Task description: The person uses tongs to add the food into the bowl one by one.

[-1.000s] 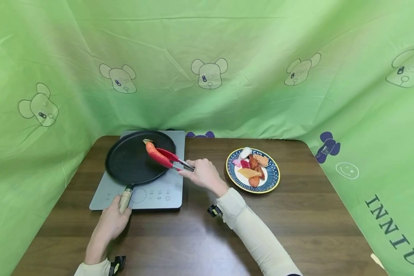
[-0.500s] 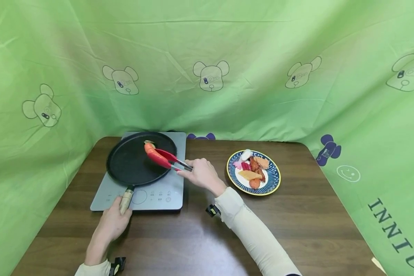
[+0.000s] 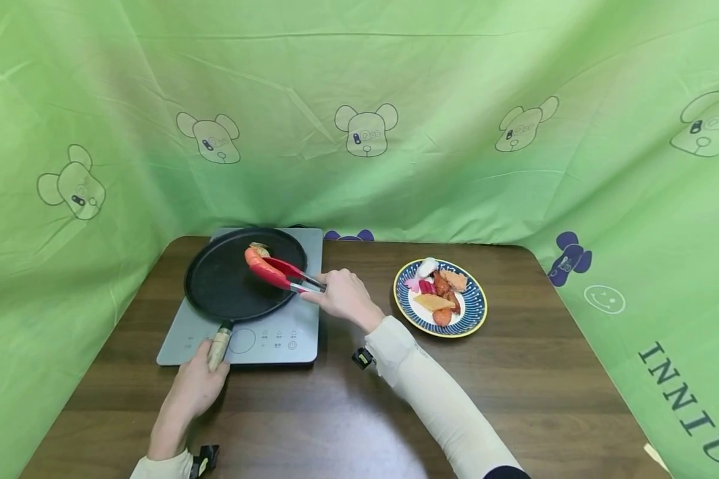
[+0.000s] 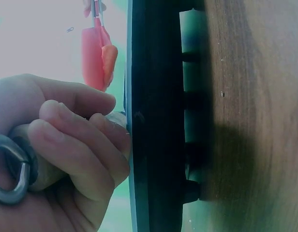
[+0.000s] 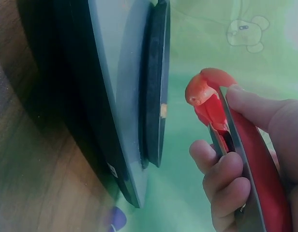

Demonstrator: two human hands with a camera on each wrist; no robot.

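My left hand grips the pale handle of a round black frying pan; in the left wrist view its fingers curl round that handle, with a metal ring at its end. My right hand holds red-tipped metal tongs over the pan. Between the tong tips is a curved orange-red food piece, clear of the pan in the right wrist view. A small greenish-brown piece shows just behind it, partly covered in the head view.
The pan sits on a grey induction cooktop at the left of the wooden table. To the right stands a blue-patterned plate with several food pieces. Green curtain cloth hangs behind and at both sides.
My right hand has moved a little to the left, carrying the tongs and the orange-red piece further over the pan. My left hand stays on the handle.
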